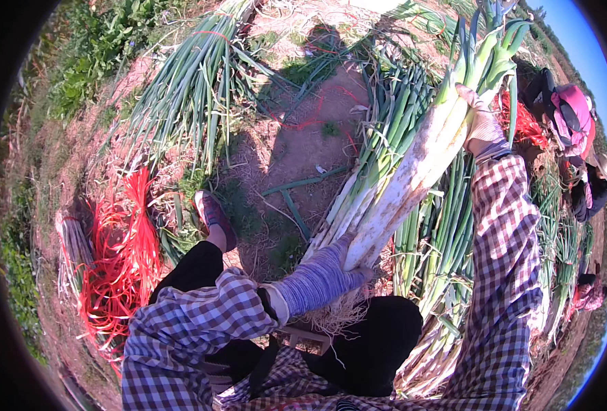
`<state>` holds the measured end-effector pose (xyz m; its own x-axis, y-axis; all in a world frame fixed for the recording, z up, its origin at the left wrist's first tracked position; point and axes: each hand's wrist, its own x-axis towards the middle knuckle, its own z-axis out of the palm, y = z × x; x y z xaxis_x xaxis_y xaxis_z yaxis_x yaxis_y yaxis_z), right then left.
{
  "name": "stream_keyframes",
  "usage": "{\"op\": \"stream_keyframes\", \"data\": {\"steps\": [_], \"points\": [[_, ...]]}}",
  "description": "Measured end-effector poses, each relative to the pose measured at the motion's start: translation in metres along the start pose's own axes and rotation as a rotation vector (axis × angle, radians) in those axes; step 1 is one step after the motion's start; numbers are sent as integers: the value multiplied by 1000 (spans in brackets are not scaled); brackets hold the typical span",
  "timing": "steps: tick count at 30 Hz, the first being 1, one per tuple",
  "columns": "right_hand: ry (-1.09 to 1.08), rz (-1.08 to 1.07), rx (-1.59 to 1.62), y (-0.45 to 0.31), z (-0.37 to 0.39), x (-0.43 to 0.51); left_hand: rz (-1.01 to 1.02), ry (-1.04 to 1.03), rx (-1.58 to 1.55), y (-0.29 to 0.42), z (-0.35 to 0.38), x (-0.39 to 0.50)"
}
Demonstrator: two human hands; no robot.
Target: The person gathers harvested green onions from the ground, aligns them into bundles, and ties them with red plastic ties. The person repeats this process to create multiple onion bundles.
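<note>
My left hand, in a ribbed knit glove, grips the lower white stalks of a bunch of large green onions, just above the roots. Higher up, my gloved right hand is wrapped around the same bunch where the white shanks turn to green leaves. The bunch slants up to the right across my lap, soil smeared along the stalks. Behind it, more green onions lie on the ground, and others show beneath my right forearm.
Red plastic ties lie in a heap at left, beside a bundle of onions. Another tied bundle lies ahead. At right are a co-worker in pink, more red ties and rows of onions.
</note>
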<state>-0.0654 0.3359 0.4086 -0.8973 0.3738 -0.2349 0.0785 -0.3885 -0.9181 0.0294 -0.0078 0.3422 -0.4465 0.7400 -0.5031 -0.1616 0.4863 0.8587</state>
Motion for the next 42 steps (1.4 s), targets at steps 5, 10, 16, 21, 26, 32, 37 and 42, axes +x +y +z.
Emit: {"op": "stream_keyframes", "data": {"steps": [5,10,16,21,26,32,37,42], "points": [[166,179,-7,125,-58,92,-165,188,71,-88,30,98],[202,411,42,295,-71,57,-451,231,21,-218,93,108],[215,502,118,352,-85,38,-559,167,6,-247,90,102],[347,600,-5,351,-103,42,-513,35,-3,-266,123,120],[442,380,-197,377,-82,38,-555,81,-168,-287,94,119],[340,339,-208,384,-77,59,-643,298,-3,-311,81,134],[381,285,-267,393,-72,63,-694,187,1,-313,72,141],[442,264,-370,406,-82,64,-379,255,392,-276,46,144]]}}
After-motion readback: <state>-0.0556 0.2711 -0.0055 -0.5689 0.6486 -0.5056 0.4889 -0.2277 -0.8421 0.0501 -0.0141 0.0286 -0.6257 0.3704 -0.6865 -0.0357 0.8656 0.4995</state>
